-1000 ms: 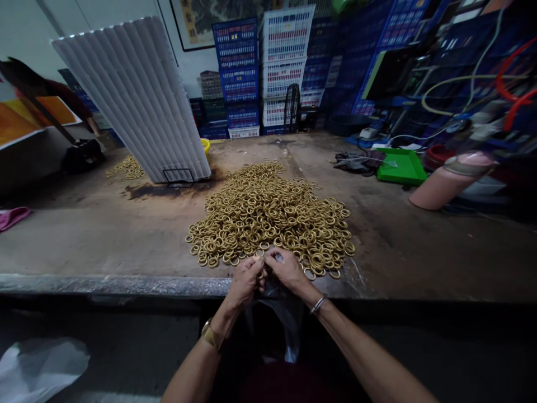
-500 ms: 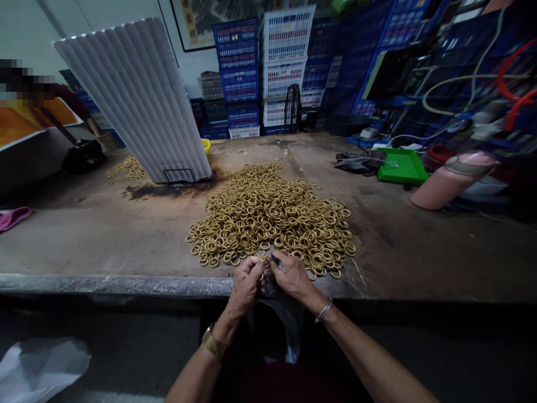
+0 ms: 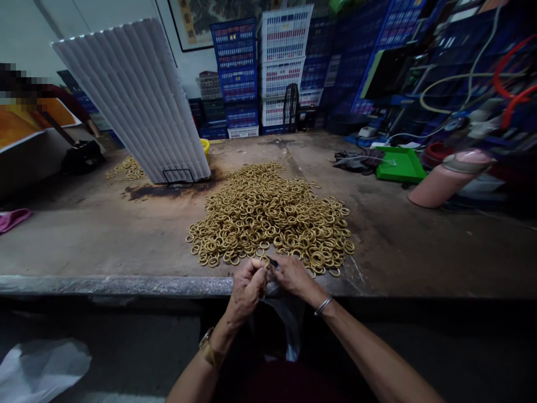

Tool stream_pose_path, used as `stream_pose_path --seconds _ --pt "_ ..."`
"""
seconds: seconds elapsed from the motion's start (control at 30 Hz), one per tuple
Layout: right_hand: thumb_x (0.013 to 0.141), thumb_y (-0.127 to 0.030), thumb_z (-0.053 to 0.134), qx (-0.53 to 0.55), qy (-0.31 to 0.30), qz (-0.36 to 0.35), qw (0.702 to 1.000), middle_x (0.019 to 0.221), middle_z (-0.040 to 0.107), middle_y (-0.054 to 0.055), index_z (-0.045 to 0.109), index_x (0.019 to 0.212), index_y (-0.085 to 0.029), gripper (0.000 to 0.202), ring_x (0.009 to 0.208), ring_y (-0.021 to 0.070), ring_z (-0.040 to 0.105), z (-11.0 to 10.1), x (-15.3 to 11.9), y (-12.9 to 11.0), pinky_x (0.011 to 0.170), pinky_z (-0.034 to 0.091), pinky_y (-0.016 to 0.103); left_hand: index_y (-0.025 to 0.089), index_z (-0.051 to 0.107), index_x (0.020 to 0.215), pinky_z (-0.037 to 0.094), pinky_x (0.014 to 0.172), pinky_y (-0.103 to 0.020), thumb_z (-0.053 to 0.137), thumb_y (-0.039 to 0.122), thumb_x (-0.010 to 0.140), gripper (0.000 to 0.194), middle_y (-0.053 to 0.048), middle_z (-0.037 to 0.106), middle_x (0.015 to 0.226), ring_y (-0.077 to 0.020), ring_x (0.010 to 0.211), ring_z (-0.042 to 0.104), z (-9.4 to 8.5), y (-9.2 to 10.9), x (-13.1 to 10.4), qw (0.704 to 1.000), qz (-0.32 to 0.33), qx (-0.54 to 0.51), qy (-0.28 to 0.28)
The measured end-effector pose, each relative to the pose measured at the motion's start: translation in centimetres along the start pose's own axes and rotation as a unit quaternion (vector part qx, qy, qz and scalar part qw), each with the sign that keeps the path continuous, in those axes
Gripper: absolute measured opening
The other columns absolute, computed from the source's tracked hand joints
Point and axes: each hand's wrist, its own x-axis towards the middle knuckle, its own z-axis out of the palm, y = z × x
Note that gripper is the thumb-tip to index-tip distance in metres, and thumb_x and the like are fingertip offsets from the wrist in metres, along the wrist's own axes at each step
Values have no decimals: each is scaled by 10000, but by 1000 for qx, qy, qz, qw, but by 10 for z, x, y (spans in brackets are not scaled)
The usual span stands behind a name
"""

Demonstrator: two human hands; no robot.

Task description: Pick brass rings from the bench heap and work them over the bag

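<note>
A large heap of brass-coloured rings (image 3: 268,215) lies on the worktable (image 3: 138,240) in front of me. At its near edge, my left hand (image 3: 247,282) is closed with thumb and fingers pinching one brass-coloured ring (image 3: 265,259). Beside it, my right hand (image 3: 296,275) is closed on a small dark tool (image 3: 273,262) whose tip points at that ring. The tool's exact kind is too small to tell, as most of it is hidden in the fingers. Below the table edge, between my forearms, hangs a clear plastic bag (image 3: 287,324).
A corrugated pale panel (image 3: 134,101) stands tilted at the left back, by a smaller ring pile (image 3: 128,168). On the right are a green tray (image 3: 400,165) and a pink bottle (image 3: 448,179). Stacked crates (image 3: 283,61) line the back. Another person's arm (image 3: 71,103) shows far left.
My left hand has turned slightly, and the ring in it shows more clearly. The dark tool in my right hand has shifted a little against the ring. The heap looks the same.
</note>
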Motion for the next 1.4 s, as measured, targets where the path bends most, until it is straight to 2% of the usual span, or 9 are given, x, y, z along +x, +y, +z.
stream_pose_path --seconds 0.1,0.23,0.33,0.6,0.87,1.03,1.23,1.33,1.4 --pt "800 -243 415 -1 60 39 997 730 644 28 585 930 -210 216 635 137 549 -3 5 5 563 291 221 156 505 767 308 380 -172 602 432 717 297 50 466 537 -41 394 372 2 11 -7 996 -36 -80 -29" --pt "822 -278 389 0 119 88 989 641 623 24 589 828 -205 213 562 135 527 -3 9 12 541 291 227 150 497 761 282 371 -155 635 407 694 300 50 433 566 -32 411 351 -7 10 -4 968 -120 -221 18" --pt "818 -284 409 -14 111 83 990 634 625 20 589 854 -213 197 566 138 534 0 7 13 547 293 230 140 489 722 287 379 -145 638 375 700 279 34 445 591 -27 424 357 -16 0 2 942 -165 -291 32" --pt "820 -321 459 -51 74 39 995 920 620 45 553 941 -220 183 815 162 561 2 9 -9 645 326 238 122 456 582 297 374 -127 588 257 732 241 -55 551 717 -39 494 431 -28 -6 3 901 -194 -386 39" --pt "797 -295 489 -62 46 69 995 992 592 46 524 1017 -233 231 883 175 554 6 17 -11 660 330 248 150 524 739 301 369 -135 611 227 671 134 -10 540 638 -78 508 487 -32 -2 0 915 -182 -356 49" --pt "795 -268 483 -48 58 64 995 863 638 32 519 1002 -221 216 774 164 582 7 17 -6 601 307 234 132 512 691 291 372 -122 658 242 639 190 1 515 635 -70 535 493 -28 -1 4 924 -186 -331 39" --pt "804 -272 446 19 114 63 991 767 649 29 566 908 -212 169 688 150 579 9 17 -2 593 324 222 153 510 764 310 364 -133 666 393 643 310 37 500 597 -52 455 457 -16 -8 9 976 -126 -147 98" --pt "789 -263 453 64 129 47 988 756 647 21 575 873 -209 158 682 143 579 7 15 -4 603 347 214 170 511 848 314 343 -136 618 454 669 352 57 490 560 -51 405 431 -11 -11 11 986 -89 -36 138" --pt "781 -254 458 90 127 38 987 760 647 21 581 857 -204 153 687 139 580 6 13 -7 617 363 212 175 513 880 317 331 -140 596 453 688 347 63 485 538 -54 383 417 -9 -12 13 987 -78 19 136"
